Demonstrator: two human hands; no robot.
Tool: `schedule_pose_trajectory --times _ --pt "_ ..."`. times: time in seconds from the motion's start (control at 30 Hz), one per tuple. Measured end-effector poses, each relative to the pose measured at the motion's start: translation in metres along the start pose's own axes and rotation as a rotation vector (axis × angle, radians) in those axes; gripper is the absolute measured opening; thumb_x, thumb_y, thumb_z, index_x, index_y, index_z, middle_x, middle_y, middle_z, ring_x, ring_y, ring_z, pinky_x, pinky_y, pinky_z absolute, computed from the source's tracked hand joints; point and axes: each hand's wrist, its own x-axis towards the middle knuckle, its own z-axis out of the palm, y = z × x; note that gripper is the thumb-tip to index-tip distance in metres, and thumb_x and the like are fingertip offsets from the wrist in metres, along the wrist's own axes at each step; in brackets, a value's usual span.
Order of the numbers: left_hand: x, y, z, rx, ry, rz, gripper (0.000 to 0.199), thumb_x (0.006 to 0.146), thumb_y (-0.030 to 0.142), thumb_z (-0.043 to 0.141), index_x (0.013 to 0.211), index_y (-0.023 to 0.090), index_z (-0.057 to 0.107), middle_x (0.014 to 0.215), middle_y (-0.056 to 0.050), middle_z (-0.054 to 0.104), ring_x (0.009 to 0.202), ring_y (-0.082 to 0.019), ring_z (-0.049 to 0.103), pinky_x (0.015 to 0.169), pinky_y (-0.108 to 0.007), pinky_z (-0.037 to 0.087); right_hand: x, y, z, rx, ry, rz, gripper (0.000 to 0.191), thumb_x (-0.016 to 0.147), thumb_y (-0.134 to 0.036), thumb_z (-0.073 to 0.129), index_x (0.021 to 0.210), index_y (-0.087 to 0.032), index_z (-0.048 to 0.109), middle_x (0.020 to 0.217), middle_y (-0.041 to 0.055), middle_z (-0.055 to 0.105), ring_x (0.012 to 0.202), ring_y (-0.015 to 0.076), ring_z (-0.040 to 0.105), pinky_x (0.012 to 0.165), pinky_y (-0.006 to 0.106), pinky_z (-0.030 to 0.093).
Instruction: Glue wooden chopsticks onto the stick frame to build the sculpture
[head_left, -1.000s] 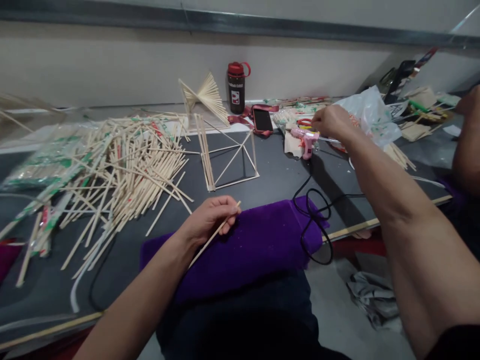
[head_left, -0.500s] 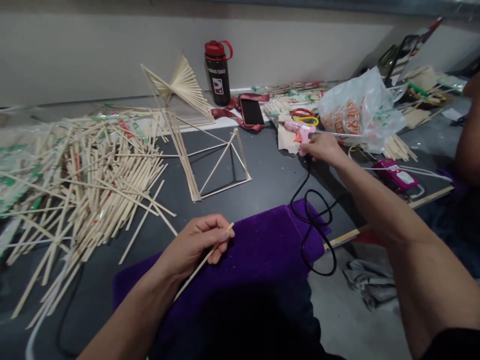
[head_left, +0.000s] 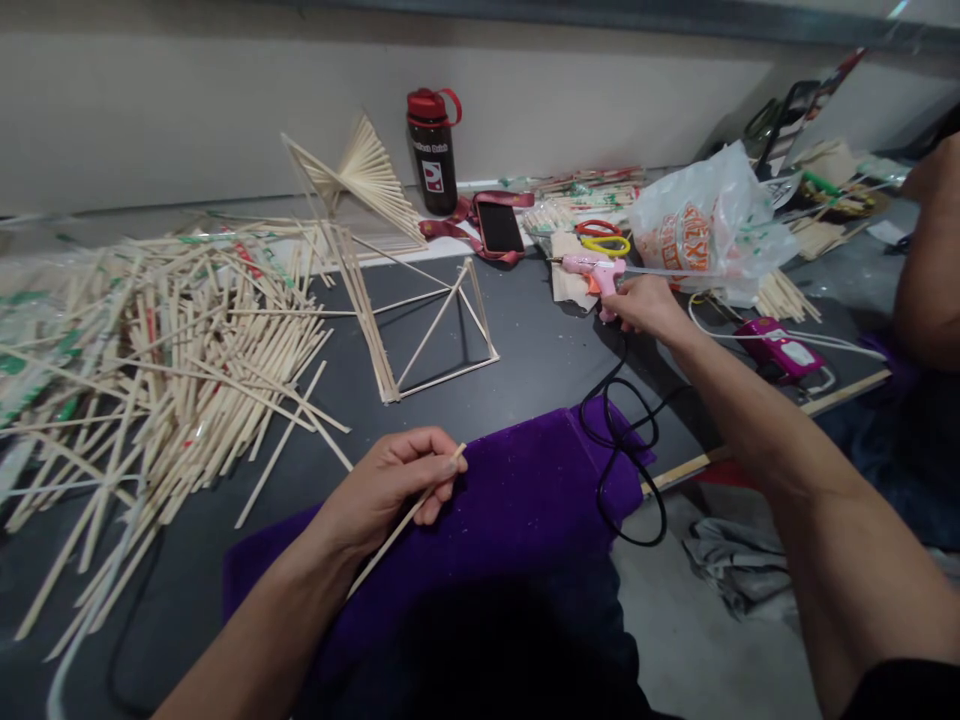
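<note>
My left hand (head_left: 412,475) pinches one wooden stick (head_left: 394,540) near its upper end, above a purple cloth (head_left: 517,480). At the right, my right hand (head_left: 641,302) is closed on the handle of a pink glue gun (head_left: 600,275), whose nozzle points left over a piece of brown cardboard (head_left: 568,290). A clear glue stick runs out of the gun's back. Between the hands and the wall stands a frame of glued sticks (head_left: 442,330), with a fanned, twisted stick piece (head_left: 371,185) at its top left.
A big heap of loose sticks (head_left: 210,350) covers the left side. Behind are a dark bottle (head_left: 432,155), a phone (head_left: 500,228), scissors (head_left: 606,240) and a plastic bag (head_left: 694,225). A black cord (head_left: 611,460) loops over the cloth. Another person's arm (head_left: 930,260) is at the right.
The glue gun has tilted slightly, its nozzle now clearer of the cardboard, with my right hand still on its handle. The view has shifted slightly. My left hand keeps its hold.
</note>
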Motion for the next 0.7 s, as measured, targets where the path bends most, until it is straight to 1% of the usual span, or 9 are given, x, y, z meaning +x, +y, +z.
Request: schedule_pose_trajectory --times 0.1,0.17,0.23,0.3,0.37,0.43,0.47,0.57,0.7 --pt "0.0 -0.001 -0.001 0.0 -0.002 0.006 0.021 0.068 0.032 0.086 0.07 0.016 0.072 0.049 0.002 0.061 0.035 -0.005 0.05 0.038 -0.012 0.036 -0.008 0.0 -0.001 -0.032 -0.033 0.01 0.025 0.081 -0.031 0.065 0.084 -0.01 0.077 0.06 0.0108 0.067 0.054 0.0208 0.064 0.055 0.029 0.049" --pt "0.0 -0.002 0.0 0.006 -0.007 0.01 0.021 0.068 0.032 0.085 0.07 0.016 0.072 0.049 0.002 0.06 0.036 -0.005 0.049 0.038 -0.013 0.036 -0.013 -0.001 -0.008 -0.149 -0.041 -0.026 0.03 0.085 -0.039 0.066 0.081 -0.011 0.077 0.064 0.0123 0.068 0.067 0.0253 0.069 0.064 0.032 0.051" --pt "0.001 -0.003 0.0 0.013 -0.006 0.006 0.022 0.067 0.032 0.086 0.07 0.016 0.072 0.049 0.002 0.06 0.036 -0.005 0.049 0.038 -0.013 0.035 -0.015 -0.005 -0.02 -0.292 0.046 -0.106 0.042 0.09 -0.049 0.063 0.081 -0.011 0.077 0.074 0.0163 0.071 0.084 0.0312 0.072 0.074 0.037 0.052" --pt "0.001 -0.002 0.001 0.018 -0.002 -0.011 0.023 0.066 0.033 0.087 0.069 0.016 0.072 0.048 0.002 0.06 0.036 -0.005 0.049 0.039 -0.013 0.035 -0.006 -0.012 -0.036 -0.378 0.194 -0.194 0.047 0.096 -0.051 0.057 0.089 -0.01 0.079 0.089 0.0202 0.073 0.097 0.035 0.071 0.081 0.04 0.051" --pt "0.0 -0.001 0.002 0.017 -0.003 -0.023 0.025 0.065 0.035 0.088 0.068 0.016 0.072 0.047 0.001 0.059 0.035 -0.005 0.049 0.039 -0.013 0.034 0.015 -0.02 -0.052 -0.418 0.292 -0.247 0.042 0.1 -0.04 0.052 0.1 -0.009 0.079 0.099 0.0214 0.074 0.103 0.0349 0.069 0.084 0.04 0.05" --pt "0.0 0.0 0.002 0.017 0.002 -0.032 0.027 0.064 0.037 0.089 0.067 0.016 0.072 0.045 0.002 0.058 0.034 -0.005 0.048 0.039 -0.013 0.033 0.046 -0.029 -0.061 -0.5 0.275 -0.232 0.035 0.099 -0.029 0.053 0.11 -0.007 0.078 0.106 0.0222 0.073 0.104 0.0335 0.069 0.084 0.038 0.049" --pt "0.0 0.0 0.002 0.017 0.01 -0.035 0.027 0.064 0.038 0.089 0.067 0.016 0.072 0.044 0.002 0.058 0.034 -0.005 0.048 0.039 -0.013 0.032 0.062 -0.033 -0.063 -0.558 0.221 -0.216 0.033 0.097 -0.022 0.054 0.116 -0.007 0.076 0.11 0.0224 0.073 0.103 0.032 0.069 0.082 0.036 0.048" --pt "0.001 -0.001 -0.001 0.014 0.031 -0.055 0.029 0.065 0.041 0.089 0.068 0.017 0.072 0.045 0.001 0.059 0.034 -0.005 0.047 0.039 -0.014 0.031 0.105 -0.039 -0.059 -0.645 0.1 -0.233 0.037 0.09 -0.009 0.059 0.124 -0.004 0.073 0.119 0.0229 0.071 0.104 0.026 0.067 0.081 0.03 0.042" --pt "0.002 -0.005 -0.006 0.012 0.001 -0.076 0.034 0.065 0.047 0.09 0.069 0.018 0.073 0.042 0.001 0.057 0.033 -0.005 0.046 0.04 -0.014 0.029 0.135 -0.037 -0.042 -0.636 0.011 -0.29 0.036 0.087 -0.004 0.061 0.121 -0.002 0.073 0.122 0.0234 0.07 0.098 0.0164 0.065 0.077 0.025 0.036"
